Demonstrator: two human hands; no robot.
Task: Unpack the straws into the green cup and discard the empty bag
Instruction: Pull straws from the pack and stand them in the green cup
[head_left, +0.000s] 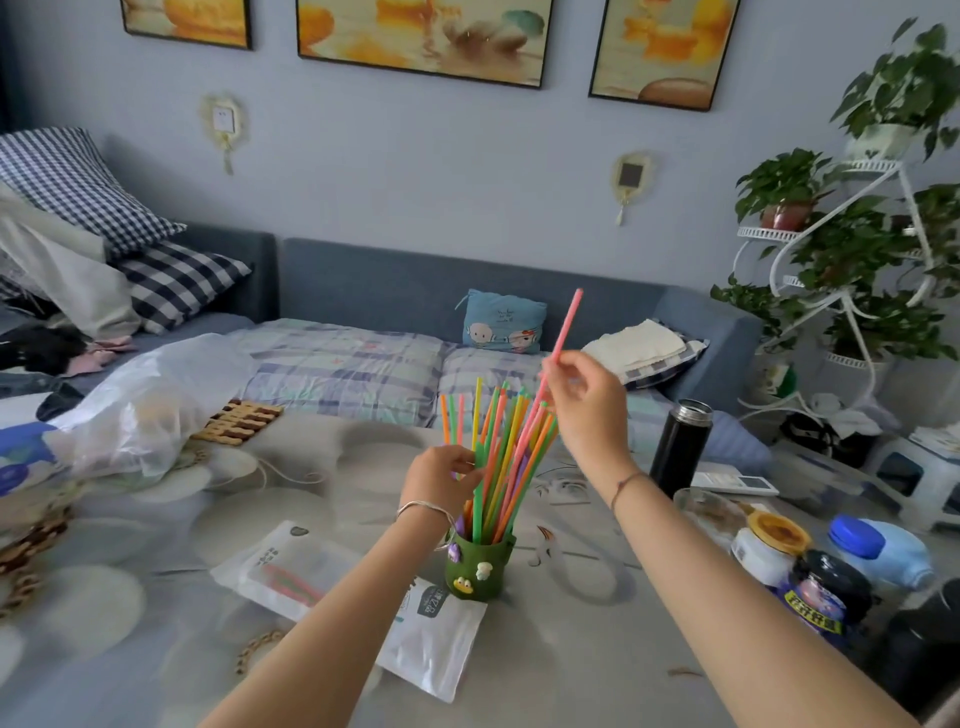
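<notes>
Above the green cup (479, 566) on the counter (597, 649), right hand (584, 400) pinches a pink straw (563, 332); left hand (441, 478) closed on the bundle (498, 457); lower it gently, steadying the cup

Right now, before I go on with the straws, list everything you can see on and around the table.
green cup: one, table centre, upright
straws: many, mixed colours, standing in the cup
pink straw: one, raised above the cup
straw bag: one, white, flat, left of the cup, a few straws inside
plastic bag: one, clear, far left
flask: one, black, right
jars: several, right edge
plants: several, white stand
left hand: on the straws
right hand: fingers pinching the pink straw
</notes>
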